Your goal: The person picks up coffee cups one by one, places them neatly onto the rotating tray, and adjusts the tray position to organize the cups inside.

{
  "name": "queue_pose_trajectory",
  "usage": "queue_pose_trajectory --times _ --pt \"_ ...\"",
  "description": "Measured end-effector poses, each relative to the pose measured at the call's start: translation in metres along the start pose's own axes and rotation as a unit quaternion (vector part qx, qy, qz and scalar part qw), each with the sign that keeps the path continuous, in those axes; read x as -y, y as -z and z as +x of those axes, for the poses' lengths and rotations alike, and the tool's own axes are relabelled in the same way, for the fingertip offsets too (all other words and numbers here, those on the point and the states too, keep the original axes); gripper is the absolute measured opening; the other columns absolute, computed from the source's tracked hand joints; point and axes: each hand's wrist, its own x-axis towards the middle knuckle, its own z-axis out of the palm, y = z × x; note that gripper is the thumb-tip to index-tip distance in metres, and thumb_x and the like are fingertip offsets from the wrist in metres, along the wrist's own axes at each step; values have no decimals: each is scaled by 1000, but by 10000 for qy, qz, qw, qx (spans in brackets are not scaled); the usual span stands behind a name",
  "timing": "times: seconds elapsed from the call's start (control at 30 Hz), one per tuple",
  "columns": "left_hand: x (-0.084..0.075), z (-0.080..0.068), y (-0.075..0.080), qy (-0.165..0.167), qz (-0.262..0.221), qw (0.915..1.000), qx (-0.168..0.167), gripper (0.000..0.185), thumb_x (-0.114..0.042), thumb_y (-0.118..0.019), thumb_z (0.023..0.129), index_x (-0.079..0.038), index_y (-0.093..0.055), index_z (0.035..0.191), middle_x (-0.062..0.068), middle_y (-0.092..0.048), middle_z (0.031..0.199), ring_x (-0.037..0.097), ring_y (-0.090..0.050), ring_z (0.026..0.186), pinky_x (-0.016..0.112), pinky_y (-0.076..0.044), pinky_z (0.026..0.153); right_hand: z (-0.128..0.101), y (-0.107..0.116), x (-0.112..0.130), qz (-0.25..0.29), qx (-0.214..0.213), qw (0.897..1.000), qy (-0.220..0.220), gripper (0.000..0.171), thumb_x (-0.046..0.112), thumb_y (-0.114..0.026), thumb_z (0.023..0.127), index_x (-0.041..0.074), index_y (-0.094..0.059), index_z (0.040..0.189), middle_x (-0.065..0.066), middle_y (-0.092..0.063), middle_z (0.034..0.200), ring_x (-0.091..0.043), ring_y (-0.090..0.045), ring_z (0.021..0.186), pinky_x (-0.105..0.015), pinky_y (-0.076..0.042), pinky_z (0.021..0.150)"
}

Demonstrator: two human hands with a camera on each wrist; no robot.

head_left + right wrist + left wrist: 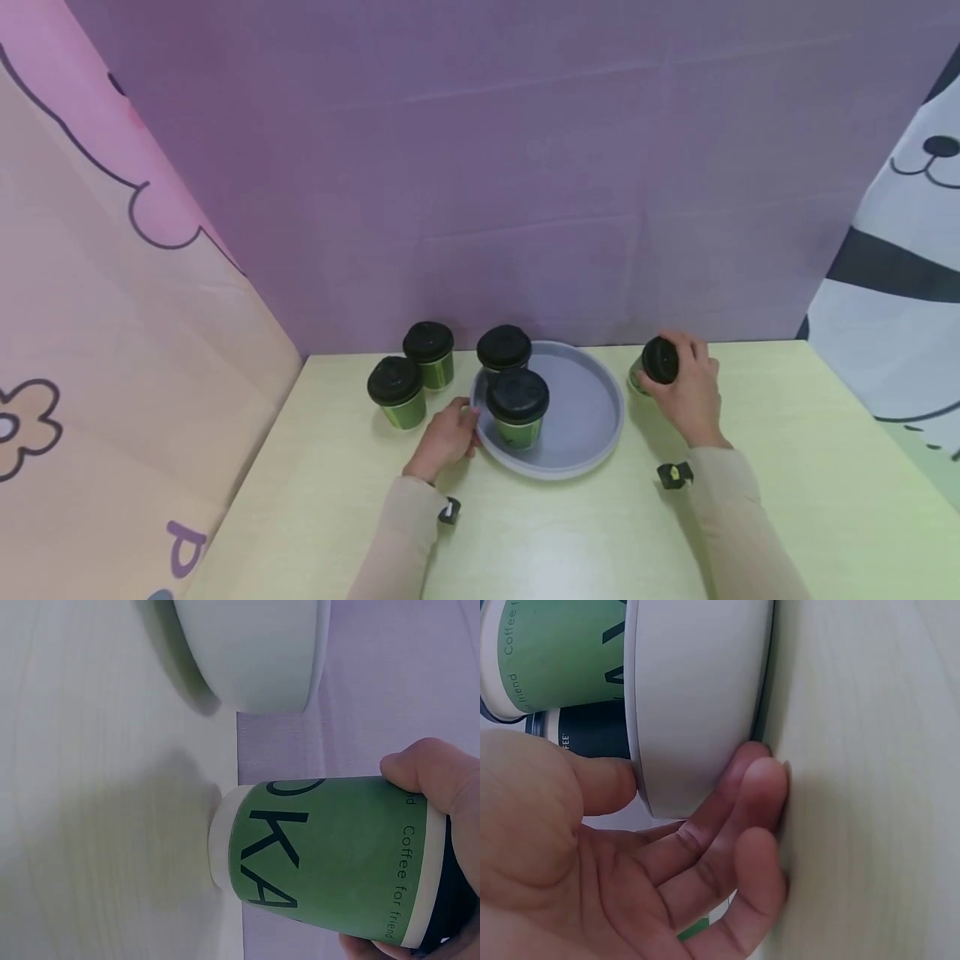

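A round grey tray (577, 400) lies on the table with two lidded green paper cups standing on its left side, a front cup (519, 408) and a back cup (504, 348). My left hand (447, 437) grips the tray's left rim; in the left wrist view the thumb (607, 784) is on the rim and curled fingers (761, 787) reach under the edge. Right of the tray, my right hand (686, 392) holds another green paper cup (322, 859) near its black lid. The cup's base is at the tabletop; whether it touches is hard to tell.
Two more lidded green cups stand left of the tray, one nearer (397, 392) and one farther back (430, 354). A purple cloth wall (480, 183) rises behind the table's back edge. Printed panels flank both sides.
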Motion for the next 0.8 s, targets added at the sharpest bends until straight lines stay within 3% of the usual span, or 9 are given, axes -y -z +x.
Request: queue_pose_trajectory --times 0.23,0.53,0.8 --pt "0 -2 6 -151 38 9997 193 52 -29 -45 109 2 -40 151 10 -71 82 20 -66 65 34 -50 79 0 -1 1 27 -3 10000 20 73 18 -84 84 16 -48 147 -19 -41 151 -50 -46 115 -74 -50 73" --pt "0 -7 14 -128 -410 9941 999 74 -36 -61 101 3 -29 156 14 -71 93 22 -68 74 32 -53 65 -2 1 0 -2 28 10000 15 75 18 -84 83 15 -47 148 -20 -40 152 -51 -46 117 -74 -50 74" --pt "-1 -9 15 -177 -447 9930 1082 76 -33 -69 98 0 -32 155 16 -70 97 23 -69 75 33 -52 64 -2 2 2 -38 57 10000 -15 75 19 -84 84 14 -46 148 -21 -41 151 -51 -46 117 -75 -50 74"
